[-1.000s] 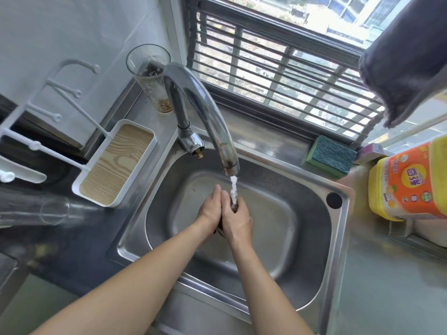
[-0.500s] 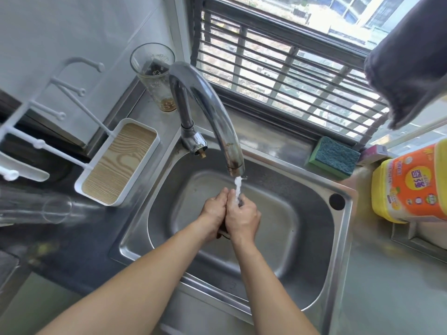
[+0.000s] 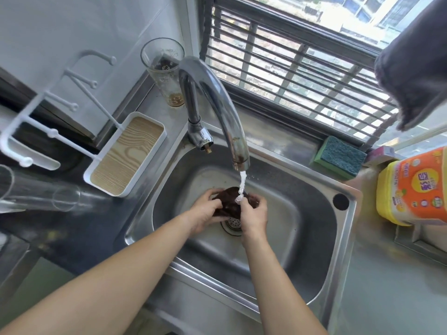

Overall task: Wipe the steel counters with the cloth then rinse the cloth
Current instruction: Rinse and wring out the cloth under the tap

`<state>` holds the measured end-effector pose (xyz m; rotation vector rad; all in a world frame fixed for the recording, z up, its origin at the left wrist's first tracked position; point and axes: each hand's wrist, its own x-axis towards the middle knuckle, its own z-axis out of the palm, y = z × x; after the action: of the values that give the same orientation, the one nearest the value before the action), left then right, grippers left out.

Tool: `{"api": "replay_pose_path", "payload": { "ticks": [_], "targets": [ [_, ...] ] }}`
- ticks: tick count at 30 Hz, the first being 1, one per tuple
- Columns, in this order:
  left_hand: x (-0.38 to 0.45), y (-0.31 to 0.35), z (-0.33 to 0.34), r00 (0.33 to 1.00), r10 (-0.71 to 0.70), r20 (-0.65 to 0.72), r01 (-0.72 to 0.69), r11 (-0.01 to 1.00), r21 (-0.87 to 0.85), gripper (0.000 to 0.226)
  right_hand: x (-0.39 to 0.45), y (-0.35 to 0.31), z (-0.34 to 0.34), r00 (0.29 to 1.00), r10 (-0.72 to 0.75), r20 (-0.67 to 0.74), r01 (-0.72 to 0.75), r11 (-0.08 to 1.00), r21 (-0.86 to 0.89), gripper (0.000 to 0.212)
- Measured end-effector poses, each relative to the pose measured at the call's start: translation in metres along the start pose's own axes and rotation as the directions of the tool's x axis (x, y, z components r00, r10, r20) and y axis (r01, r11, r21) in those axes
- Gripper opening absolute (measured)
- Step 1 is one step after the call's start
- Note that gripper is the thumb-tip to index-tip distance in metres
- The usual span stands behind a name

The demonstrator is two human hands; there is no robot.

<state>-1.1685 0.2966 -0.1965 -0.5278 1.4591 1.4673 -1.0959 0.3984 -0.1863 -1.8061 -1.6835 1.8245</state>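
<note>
A dark brown cloth (image 3: 229,200) is bunched between both hands over the drain (image 3: 233,223) of the steel sink (image 3: 343,240). My left hand (image 3: 205,212) grips its left side and my right hand (image 3: 254,213) grips its right side. Water runs from the curved tap (image 3: 217,105) in a thin stream (image 3: 242,187) onto the top of the cloth. Steel counter (image 3: 387,298) lies to the right of the sink. The underside of the cloth is hidden by my hands.
A white rack with a wood-grain tray (image 3: 125,153) and a lying glass (image 3: 36,197) sit left of the sink. A tall glass (image 3: 165,71) stands behind the tap. A green sponge (image 3: 338,157), a detergent bottle (image 3: 413,187) and a hanging grey towel (image 3: 416,66) are at the right.
My hands were pressed together with the cloth almost hidden; they have parted slightly, and the bunched cloth now shows between them under the stream.
</note>
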Motion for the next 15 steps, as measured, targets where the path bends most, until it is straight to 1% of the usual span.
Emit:
{"api": "replay_pose_path", "payload": {
  "ticks": [1, 2, 4, 5, 8, 9, 10, 11, 12, 13, 14, 15],
  "targets": [
    [0.002, 0.0, 0.005, 0.996, 0.02, -0.084, -0.022, 0.999, -0.024, 0.044, -0.003, -0.002, 0.001, 0.999, -0.031, 0.011, 0.031, 0.999, -0.007, 0.023],
    [0.005, 0.0, 0.009, 0.99, 0.023, -0.136, -0.029, 0.999, -0.046, 0.044, -0.006, -0.004, 0.003, 0.998, -0.053, 0.022, 0.053, 0.999, -0.013, 0.02],
    [0.006, 0.001, 0.015, 0.983, 0.002, -0.184, -0.023, 0.993, -0.113, 0.044, -0.007, -0.009, 0.004, 0.999, -0.026, 0.032, 0.026, 1.0, 0.012, 0.02],
    [0.003, 0.003, 0.018, 0.982, -0.007, -0.188, -0.023, 0.987, -0.158, 0.044, -0.006, -0.012, 0.006, 0.999, 0.034, 0.037, -0.035, 0.999, 0.037, 0.028],
    [0.0, 0.005, 0.022, 0.99, -0.017, -0.14, -0.024, 0.958, -0.287, 0.038, 0.005, -0.005, 0.01, 0.972, 0.225, 0.069, -0.229, 0.971, 0.06, 0.061],
    [-0.002, 0.006, 0.023, 0.991, -0.019, -0.135, -0.023, 0.951, -0.308, 0.034, 0.006, -0.002, 0.01, 0.963, 0.253, 0.092, -0.259, 0.965, 0.051, 0.069],
    [-0.002, 0.006, 0.023, 0.993, -0.006, -0.121, -0.033, 0.946, -0.321, 0.03, 0.006, 0.0, 0.009, 0.955, 0.269, 0.123, -0.275, 0.961, 0.033, 0.071],
    [-0.002, 0.006, 0.022, 0.992, 0.005, -0.126, -0.042, 0.956, -0.291, 0.026, 0.002, -0.003, 0.007, 0.951, 0.274, 0.142, -0.278, 0.961, 0.006, 0.067],
    [-0.002, 0.006, 0.02, 0.992, 0.021, -0.122, -0.051, 0.969, -0.243, 0.026, -0.002, -0.007, 0.006, 0.956, 0.249, 0.152, -0.252, 0.968, -0.004, 0.057],
    [-0.001, 0.005, 0.018, 0.99, 0.03, -0.135, -0.05, 0.988, -0.145, 0.028, -0.003, -0.007, 0.004, 0.967, 0.209, 0.148, -0.209, 0.978, -0.012, 0.044],
    [0.001, 0.004, 0.014, 0.992, 0.029, -0.122, -0.036, 0.998, -0.058, 0.033, -0.001, -0.006, 0.002, 0.982, 0.143, 0.127, -0.141, 0.99, -0.021, 0.034],
    [0.001, 0.003, 0.011, 0.996, 0.007, -0.087, -0.004, 1.0, 0.031, 0.042, 0.0, -0.005, -0.001, 0.992, 0.066, 0.105, -0.063, 0.997, -0.033, 0.031]
  ]
}}
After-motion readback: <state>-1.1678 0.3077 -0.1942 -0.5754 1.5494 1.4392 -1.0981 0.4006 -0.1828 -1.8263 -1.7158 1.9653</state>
